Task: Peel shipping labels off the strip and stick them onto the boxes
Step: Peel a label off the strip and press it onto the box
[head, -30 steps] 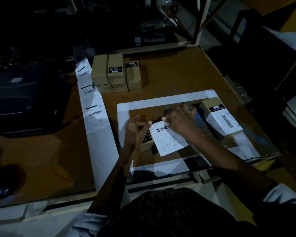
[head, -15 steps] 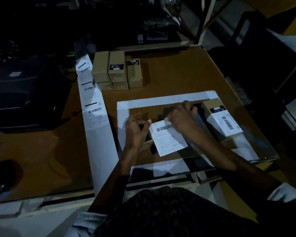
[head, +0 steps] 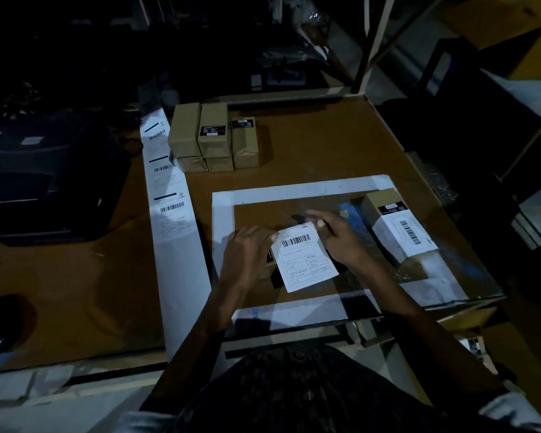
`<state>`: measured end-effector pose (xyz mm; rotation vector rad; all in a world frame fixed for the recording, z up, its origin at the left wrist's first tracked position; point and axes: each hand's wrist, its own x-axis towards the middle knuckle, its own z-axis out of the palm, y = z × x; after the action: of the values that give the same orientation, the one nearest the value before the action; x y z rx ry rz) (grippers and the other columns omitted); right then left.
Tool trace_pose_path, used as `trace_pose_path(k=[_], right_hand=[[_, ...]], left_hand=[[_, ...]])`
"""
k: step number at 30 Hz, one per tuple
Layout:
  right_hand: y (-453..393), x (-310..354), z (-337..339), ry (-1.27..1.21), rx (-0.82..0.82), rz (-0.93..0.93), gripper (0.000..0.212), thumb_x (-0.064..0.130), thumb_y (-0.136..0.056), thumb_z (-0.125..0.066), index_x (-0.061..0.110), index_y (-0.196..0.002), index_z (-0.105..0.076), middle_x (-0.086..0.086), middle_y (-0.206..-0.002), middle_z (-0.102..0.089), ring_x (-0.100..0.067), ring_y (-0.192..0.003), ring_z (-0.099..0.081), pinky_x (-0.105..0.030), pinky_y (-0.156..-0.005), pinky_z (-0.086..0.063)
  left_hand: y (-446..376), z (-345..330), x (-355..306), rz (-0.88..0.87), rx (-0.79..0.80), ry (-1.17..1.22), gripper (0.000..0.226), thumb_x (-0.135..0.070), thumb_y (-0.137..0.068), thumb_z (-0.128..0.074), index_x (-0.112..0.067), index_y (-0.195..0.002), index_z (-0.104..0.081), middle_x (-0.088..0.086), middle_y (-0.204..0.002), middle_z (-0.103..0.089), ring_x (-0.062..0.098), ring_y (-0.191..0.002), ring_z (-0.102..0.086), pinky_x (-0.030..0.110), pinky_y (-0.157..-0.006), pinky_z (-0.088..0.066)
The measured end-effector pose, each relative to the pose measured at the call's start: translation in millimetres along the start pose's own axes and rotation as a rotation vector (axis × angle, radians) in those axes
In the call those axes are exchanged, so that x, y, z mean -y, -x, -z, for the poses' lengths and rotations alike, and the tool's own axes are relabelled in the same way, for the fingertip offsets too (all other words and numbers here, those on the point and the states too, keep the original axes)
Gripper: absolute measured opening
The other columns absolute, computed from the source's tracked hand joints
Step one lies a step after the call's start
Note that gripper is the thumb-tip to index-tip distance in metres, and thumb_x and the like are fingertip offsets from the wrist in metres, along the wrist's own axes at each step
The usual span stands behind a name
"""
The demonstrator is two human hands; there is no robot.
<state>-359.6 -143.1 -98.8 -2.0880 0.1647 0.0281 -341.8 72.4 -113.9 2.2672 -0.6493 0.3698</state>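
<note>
Your left hand (head: 247,248) pinches the label's (head: 305,257) near-left corner; your right hand (head: 338,235) fingers pinch its far corner. The label lies over a box (head: 270,265) between your fingers; the strip (head: 172,214) lies left of them on the surface (head: 310,145).

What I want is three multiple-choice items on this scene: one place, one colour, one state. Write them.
1. The label strip lies: A left of the taped frame; B right of it; C on the stacked boxes.
2. The stacked boxes are: A white; B brown; C blue.
3. The loose label is: A flat on the strip; B on the floor; C held by both hands.

A: it runs beside the frame's left edge. B: plain brown card. C: left hand and right hand pinch its top corners.
</note>
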Motion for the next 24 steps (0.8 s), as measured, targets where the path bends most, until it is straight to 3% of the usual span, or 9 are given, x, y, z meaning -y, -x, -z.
trace_pose_path(k=[3, 5, 7, 10, 13, 15, 18, 21, 24], right_hand=[[23, -16, 8, -0.095, 0.032, 0.005, 0.047, -0.001, -0.103, -0.044, 0.023, -0.143, -0.052, 0.007, -0.136, -0.057, -0.010, -0.123, -0.053, -0.023, -0.093, -0.049], [35, -21, 12, -0.168, 0.075, 0.001, 0.058, -0.005, -0.099, -0.048, 0.027, -0.148, -0.045, 0.010, -0.143, -0.052, -0.003, -0.128, -0.050, -0.022, -0.096, -0.049], [41, -21, 13, -0.233, 0.130, -0.018, 0.075, -0.013, -0.090, -0.058, 0.027, -0.151, -0.039, 0.016, -0.143, -0.049, 0.009, -0.124, -0.050, -0.016, -0.091, -0.051], [46, -22, 9, -0.252, 0.164, 0.001, 0.092, -0.017, -0.078, -0.070, 0.022, -0.153, -0.034, 0.020, -0.140, -0.047, 0.013, -0.126, -0.049, -0.013, -0.097, -0.047], [48, -22, 5, -0.249, 0.106, 0.064, 0.089, -0.015, -0.076, -0.074, 0.014, -0.152, -0.037, 0.011, -0.144, -0.049, 0.007, -0.130, -0.048, -0.015, -0.101, -0.045], [45, -18, 3, -0.210, 0.046, 0.132, 0.079, -0.016, -0.077, -0.073, 0.009, -0.146, -0.044, 0.006, -0.140, -0.052, 0.012, -0.126, -0.049, -0.011, -0.098, -0.044], [34, -12, 5, -0.124, 0.010, 0.183, 0.072, -0.023, -0.075, -0.068, 0.005, -0.140, -0.051, 0.008, -0.132, -0.054, 0.021, -0.118, -0.048, -0.006, -0.094, -0.044], [20, -7, 9, 0.004, 0.024, 0.196, 0.077, -0.022, -0.075, -0.064, 0.017, -0.141, -0.054, 0.000, -0.142, -0.048, 0.005, -0.128, -0.044, -0.019, -0.106, -0.045], [5, 1, 13, 0.085, 0.082, 0.146, 0.071, -0.018, -0.082, -0.061, 0.024, -0.138, -0.057, 0.007, -0.147, -0.041, -0.006, -0.135, -0.033, -0.012, -0.100, -0.038]], left_hand=[[9, 15, 12, 0.068, 0.240, 0.147, 0.040, -0.029, -0.094, -0.054, -0.014, -0.129, -0.064, 0.003, -0.133, -0.065, 0.018, -0.118, -0.063, 0.037, -0.095, -0.055], [14, 23, 17, 0.110, 0.377, 0.167, 0.063, -0.037, -0.084, -0.066, -0.023, -0.143, -0.049, -0.002, -0.143, -0.056, 0.015, -0.126, -0.056, 0.036, -0.099, -0.053], [14, 25, 16, 0.119, 0.423, 0.142, 0.086, -0.035, -0.071, -0.078, -0.025, -0.148, -0.041, -0.002, -0.147, -0.052, 0.018, -0.130, -0.053, 0.039, -0.102, -0.052], [11, 21, 16, 0.102, 0.405, 0.105, 0.096, -0.021, -0.068, -0.086, -0.021, -0.149, -0.036, 0.001, -0.153, -0.044, 0.022, -0.138, -0.046, 0.042, -0.110, -0.045], [7, 21, 22, 0.145, 0.428, 0.159, 0.094, -0.018, -0.074, -0.084, -0.021, -0.150, -0.030, 0.000, -0.153, -0.044, 0.018, -0.139, -0.042, 0.036, -0.114, -0.040], [2, 23, 23, 0.129, 0.464, 0.155, 0.093, -0.017, -0.078, -0.083, -0.017, -0.151, -0.025, 0.003, -0.153, -0.044, 0.016, -0.138, -0.041, 0.028, -0.111, -0.037], [-12, 29, 20, 0.152, 0.490, 0.126, 0.093, -0.011, -0.080, -0.082, -0.019, -0.152, -0.024, 0.006, -0.150, -0.048, 0.023, -0.137, -0.047, 0.027, -0.106, -0.040], [-29, 31, 16, 0.174, 0.529, 0.025, 0.100, -0.008, -0.080, -0.081, -0.026, -0.154, -0.017, 0.006, -0.149, -0.050, 0.027, -0.135, -0.050, 0.033, -0.105, -0.043], [-49, 35, 16, 0.251, 0.602, 0.033, 0.105, -0.013, -0.081, -0.080, -0.038, -0.153, -0.009, 0.008, -0.145, -0.054, 0.028, -0.137, -0.047, 0.041, -0.108, -0.042]])
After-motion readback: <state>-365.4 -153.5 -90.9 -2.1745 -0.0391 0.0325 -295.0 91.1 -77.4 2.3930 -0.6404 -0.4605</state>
